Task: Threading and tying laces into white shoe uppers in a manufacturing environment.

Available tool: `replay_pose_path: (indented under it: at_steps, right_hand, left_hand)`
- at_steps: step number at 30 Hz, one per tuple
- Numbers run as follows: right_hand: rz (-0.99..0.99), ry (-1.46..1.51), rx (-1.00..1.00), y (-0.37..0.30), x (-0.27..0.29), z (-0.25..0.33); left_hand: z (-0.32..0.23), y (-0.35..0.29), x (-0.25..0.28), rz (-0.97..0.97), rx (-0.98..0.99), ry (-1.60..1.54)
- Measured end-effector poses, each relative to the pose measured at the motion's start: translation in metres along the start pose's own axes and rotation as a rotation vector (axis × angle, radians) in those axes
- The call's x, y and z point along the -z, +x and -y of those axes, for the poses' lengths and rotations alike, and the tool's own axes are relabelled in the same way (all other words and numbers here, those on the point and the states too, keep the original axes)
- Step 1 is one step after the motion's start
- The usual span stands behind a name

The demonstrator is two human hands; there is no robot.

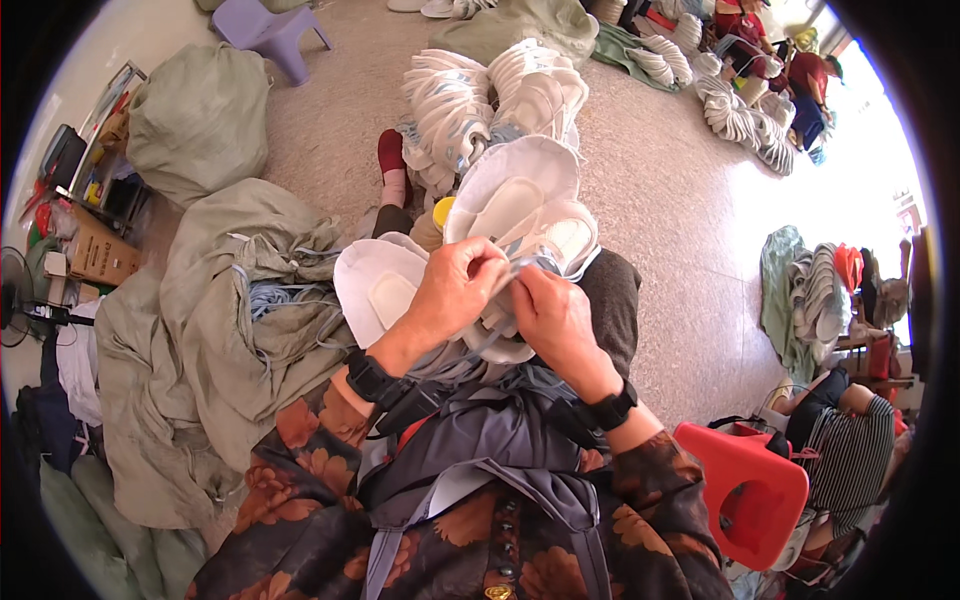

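Over my lap, my left hand [452,290] and my right hand [562,318] are both closed, thumbs and forefingers pinching a pale blue shoelace [524,263] between them. It runs at a white shoe upper [558,235] with a light lining. Another white upper [378,283] lies under and left of my left hand, and a large white upper piece [515,180] stands just beyond my hands. Blue laces [455,362] hang beneath my wrists. My fingers hide part of the lace and its eyelets.
Stacked white uppers [445,105] stand on the floor ahead. To my left, a green-grey sack [215,290] holds blue laces [275,297]. A red stool [745,495] is at the right, near a person in stripes [850,450]. A purple stool [265,30] stands far left.
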State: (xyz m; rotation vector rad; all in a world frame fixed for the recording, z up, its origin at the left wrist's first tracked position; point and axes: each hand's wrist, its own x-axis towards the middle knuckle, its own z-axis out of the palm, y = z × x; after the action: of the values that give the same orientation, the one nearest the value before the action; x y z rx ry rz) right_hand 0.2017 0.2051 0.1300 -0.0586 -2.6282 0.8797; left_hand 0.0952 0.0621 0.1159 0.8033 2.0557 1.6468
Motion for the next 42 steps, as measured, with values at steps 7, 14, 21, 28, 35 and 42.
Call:
replay_pose_path:
  at_steps: [7,14,21,28,35,42]
  right_hand:
    - [0.153,0.068,-0.145,-0.075,0.059,-0.022]
    - [0.082,0.188,-0.388,-0.095,0.074,-0.033]
    - [0.033,0.14,-0.035,-0.036,0.05,0.012]
    - [0.091,0.0,0.021,-0.007,0.016,-0.013]
    - [-0.023,0.03,0.039,-0.007,0.008,-0.004]
    - [-0.021,-0.035,0.088,-0.006,0.007,-0.005]
  left_hand:
    - [-0.027,-0.024,-0.001,0.038,0.002,0.153]
    - [-0.017,-0.039,-0.009,-0.064,-0.487,0.64]
    - [-0.009,-0.026,0.002,-0.119,-0.184,0.352]
    - [-0.011,-0.03,-0.005,-0.075,-0.331,0.482]
    - [-0.01,-0.028,-0.003,-0.073,-0.317,0.446]
    - [-0.011,-0.027,-0.009,-0.067,-0.327,0.46]
